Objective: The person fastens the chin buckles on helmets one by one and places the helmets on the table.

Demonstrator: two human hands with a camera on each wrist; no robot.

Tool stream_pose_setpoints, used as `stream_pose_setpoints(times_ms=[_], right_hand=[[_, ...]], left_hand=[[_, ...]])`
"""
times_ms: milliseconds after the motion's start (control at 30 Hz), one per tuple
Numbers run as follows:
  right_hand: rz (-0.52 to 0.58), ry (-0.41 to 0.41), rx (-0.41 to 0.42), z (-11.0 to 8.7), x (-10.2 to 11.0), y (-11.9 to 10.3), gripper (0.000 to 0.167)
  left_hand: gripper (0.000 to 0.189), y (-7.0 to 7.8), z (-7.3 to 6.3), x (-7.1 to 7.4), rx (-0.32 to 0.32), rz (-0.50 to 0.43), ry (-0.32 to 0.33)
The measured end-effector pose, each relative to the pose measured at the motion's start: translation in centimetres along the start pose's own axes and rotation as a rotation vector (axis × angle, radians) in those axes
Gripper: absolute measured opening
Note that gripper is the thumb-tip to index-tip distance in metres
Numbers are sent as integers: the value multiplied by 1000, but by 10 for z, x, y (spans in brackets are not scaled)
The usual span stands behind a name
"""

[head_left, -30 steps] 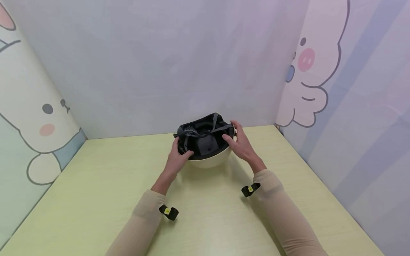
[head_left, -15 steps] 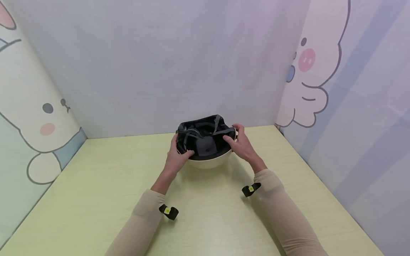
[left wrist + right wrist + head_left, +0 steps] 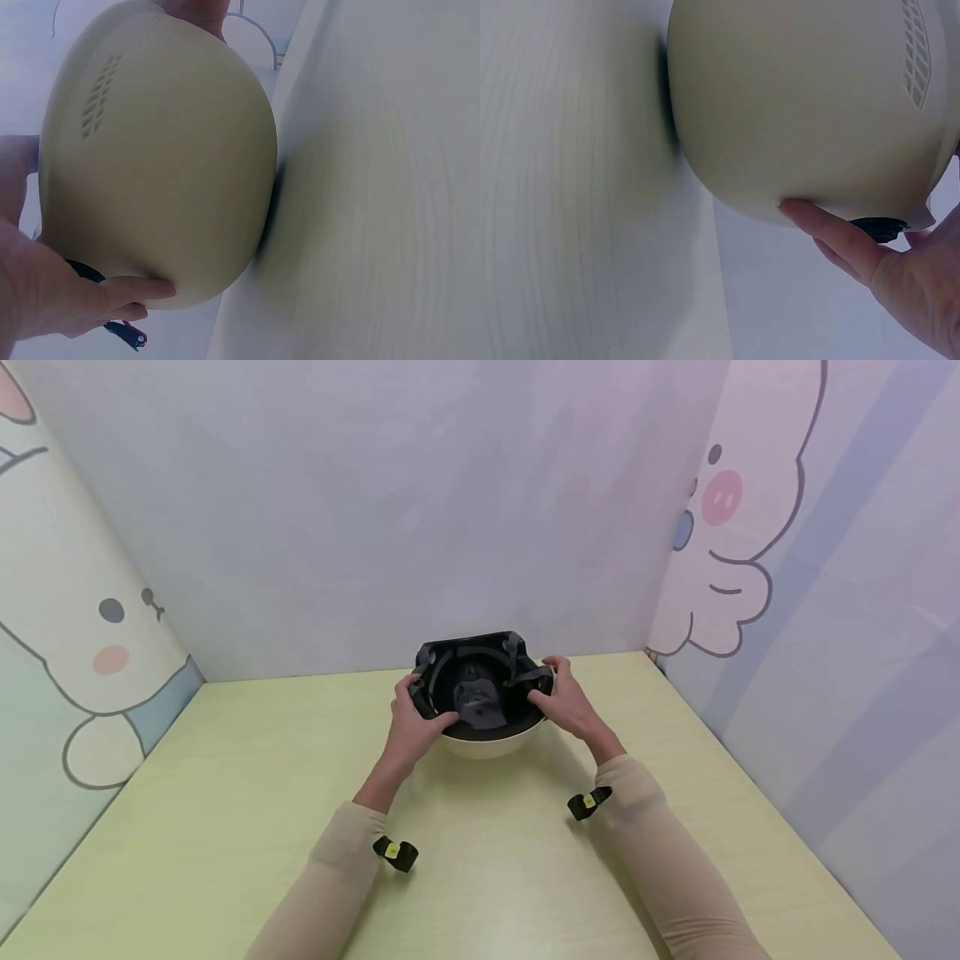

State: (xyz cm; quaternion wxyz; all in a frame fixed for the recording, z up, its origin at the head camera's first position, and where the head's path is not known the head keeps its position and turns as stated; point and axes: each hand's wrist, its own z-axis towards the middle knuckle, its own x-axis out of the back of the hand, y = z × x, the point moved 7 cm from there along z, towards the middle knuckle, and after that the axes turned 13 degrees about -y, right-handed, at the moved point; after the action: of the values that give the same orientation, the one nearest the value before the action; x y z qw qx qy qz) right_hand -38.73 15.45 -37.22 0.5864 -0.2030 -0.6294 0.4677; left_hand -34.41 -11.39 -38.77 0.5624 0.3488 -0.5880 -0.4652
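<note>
A cream helmet (image 3: pixel 487 748) lies upside down near the back of the table, its black lining and straps facing up. My left hand (image 3: pixel 411 722) grips its left side, thumb over the rim and fingers along the outside. On the opposite side my right hand (image 3: pixel 566 702) holds the rim the same way, thumb inside. In the left wrist view the smooth shell (image 3: pixel 161 165) shows vent slots, and a black strap with a buckle (image 3: pixel 127 334) hangs past the fingers. The right wrist view has my fingertips pressed on the shell (image 3: pixel 795 112), its rounded crown at the tabletop.
The pale yellow wooden table (image 3: pixel 262 793) ends at a plain grey-white back wall (image 3: pixel 420 510). Side panels with cartoon animals (image 3: pixel 112 610) stand left and right. Each sleeve carries a black wrist strap (image 3: pixel 396 853).
The helmet has turned slightly and tipped so its inside shows more squarely. The dark straps that crossed the opening have dropped aside toward the rim. Both hands keep their hold.
</note>
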Motion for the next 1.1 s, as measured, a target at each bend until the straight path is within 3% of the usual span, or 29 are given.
stream_pose_setpoints(times_ms=[500,1100], right_hand=[[62,-108,-44,2,-10,1,68],[52,-77,-24,1,-13,-5,67]], left_hand=[[79,6,0,3,-59,-70,13],[82,4,-1,8,-31,-97,13]])
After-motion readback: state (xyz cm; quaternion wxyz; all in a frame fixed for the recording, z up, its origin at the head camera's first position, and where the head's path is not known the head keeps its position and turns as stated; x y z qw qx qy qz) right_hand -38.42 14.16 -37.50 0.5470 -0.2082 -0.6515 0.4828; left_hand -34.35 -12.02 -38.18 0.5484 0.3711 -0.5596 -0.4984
